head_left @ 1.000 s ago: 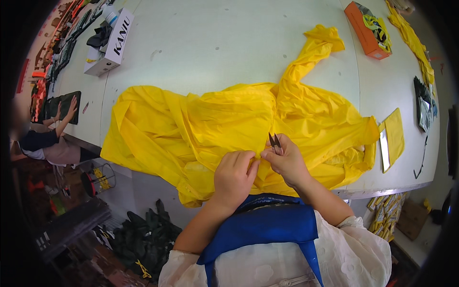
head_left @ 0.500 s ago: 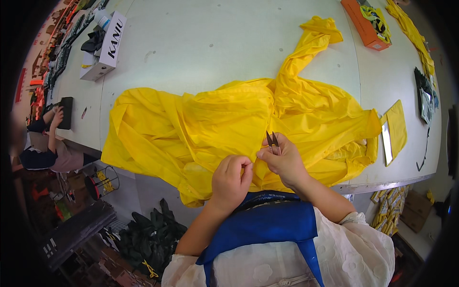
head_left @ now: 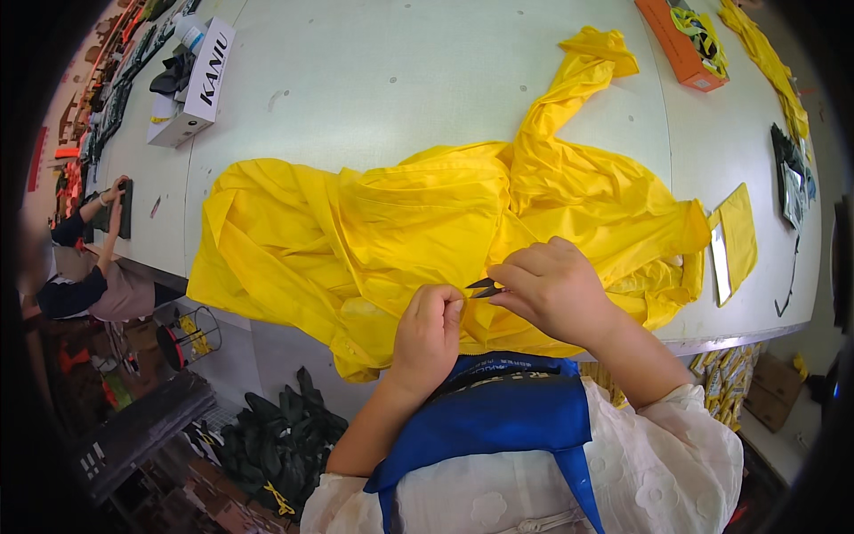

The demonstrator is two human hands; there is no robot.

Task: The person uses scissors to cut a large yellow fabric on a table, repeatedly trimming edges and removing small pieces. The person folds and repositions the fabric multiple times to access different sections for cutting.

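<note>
Right hand [head_left: 559, 292] gripping snips [head_left: 486, 289], blades slightly apart, toward 9 o'clock. Left hand [head_left: 425, 331] pinched over yellow garment [head_left: 436, 209], contents unclear. Likely trimming; next cut needs steady pinch.

A broad, pale tabletop [head_left: 356, 98] spans the room, crossed by thin seams, with soft light spread over it and a shiny edge strip [head_left: 729, 341] at the near right. Below it, a plain grey panel [head_left: 285, 336] shows at left, beyond which lies a long dark slab [head_left: 147, 427]; brown cartons [head_left: 769, 392] stand low at right.
</note>
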